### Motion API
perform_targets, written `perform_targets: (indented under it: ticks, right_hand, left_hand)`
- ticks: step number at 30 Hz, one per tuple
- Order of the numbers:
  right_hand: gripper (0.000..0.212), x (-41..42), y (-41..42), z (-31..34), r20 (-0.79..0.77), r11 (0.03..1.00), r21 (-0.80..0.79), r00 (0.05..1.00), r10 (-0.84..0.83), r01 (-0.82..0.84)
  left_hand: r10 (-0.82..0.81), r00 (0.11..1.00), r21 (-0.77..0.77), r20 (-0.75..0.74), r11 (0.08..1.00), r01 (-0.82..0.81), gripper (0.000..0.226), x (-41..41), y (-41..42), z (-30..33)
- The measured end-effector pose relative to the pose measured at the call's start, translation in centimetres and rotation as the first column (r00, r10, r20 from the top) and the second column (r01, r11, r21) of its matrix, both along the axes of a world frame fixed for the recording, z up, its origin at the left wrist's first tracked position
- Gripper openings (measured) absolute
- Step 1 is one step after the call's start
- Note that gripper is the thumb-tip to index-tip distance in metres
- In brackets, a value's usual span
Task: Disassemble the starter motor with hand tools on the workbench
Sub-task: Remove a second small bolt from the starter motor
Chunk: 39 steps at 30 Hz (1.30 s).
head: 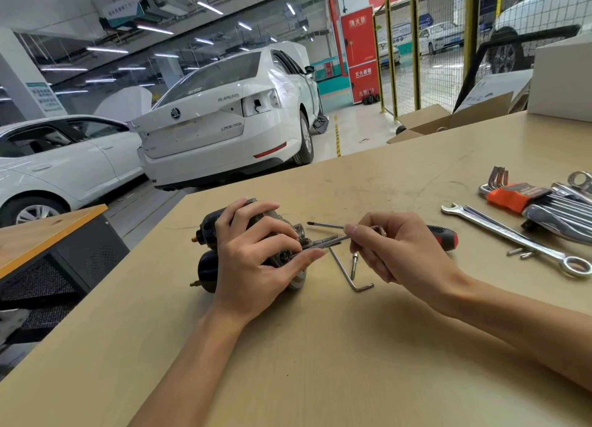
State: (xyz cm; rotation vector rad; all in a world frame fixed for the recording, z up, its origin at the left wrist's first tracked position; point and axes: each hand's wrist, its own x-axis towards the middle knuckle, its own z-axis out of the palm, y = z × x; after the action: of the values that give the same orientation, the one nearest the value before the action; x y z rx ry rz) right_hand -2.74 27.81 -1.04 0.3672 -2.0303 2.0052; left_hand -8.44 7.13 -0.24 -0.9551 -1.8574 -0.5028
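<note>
The right hand pinches a thin L-shaped hex key between thumb and fingertips, its long shaft reaching into the end of the starter motor. The left hand lies curled over the motor's housing, holding it down on the tan workbench — the fingers hide most of the body. Just beside the motor lie a second loose hex key and a small bolt; a red-and-black screwdriver pokes out behind the right hand. Farther right — one combination wrench, two small fasteners touching it, and an orange holder of hex keys.
</note>
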Motion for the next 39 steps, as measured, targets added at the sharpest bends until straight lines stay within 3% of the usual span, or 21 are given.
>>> perform_targets:
  ticks: [6,16,25,28,29,32,39]
  right_hand:
    - [0.028,0.5,-0.1,0.3,-0.03,0.997,-0.068,0.999,0.018,-0.02]
    - [0.035,0.2,0.0,0.2,0.005,0.999,-0.041,1.0,0.016,-0.016]
    - [0.015,0.0,0.3,0.4,0.149,0.99,-0.123,0.984,0.093,-0.075]
    - [0.051,-0.3,0.1,0.3,0.269,0.983,-0.178,0.959,0.084,-0.036]
    - [0.055,-0.4,0.1,0.4,0.314,0.981,-0.194,0.946,0.077,-0.015]
    - [0.047,-0.6,0.3,0.2,0.389,0.984,-0.175,0.916,0.099,-0.032]
    - [0.05,-0.6,0.7,0.1,0.343,0.981,-0.177,0.929,0.138,-0.08]
  left_hand:
    - [-0.001,1.0,0.006,-0.01,1.0,0.001,0.035,-0.1,-0.1,0.0]
    - [0.013,1.0,-0.005,-0.006,1.0,-0.013,0.034,0.0,-0.1,-0.1]
    - [0.007,1.0,0.008,0.021,1.0,-0.007,0.033,0.3,0.1,0.1]
    - [0.008,1.0,0.012,0.02,1.0,-0.008,0.031,0.3,0.2,0.1]
    - [0.008,1.0,0.013,0.02,1.0,-0.008,0.031,0.3,0.2,0.0]
    - [0.005,1.0,0.016,0.023,1.0,-0.006,0.032,0.3,0.1,0.0]
    - [0.004,1.0,0.004,0.012,1.0,-0.005,0.034,0.3,0.0,0.0]
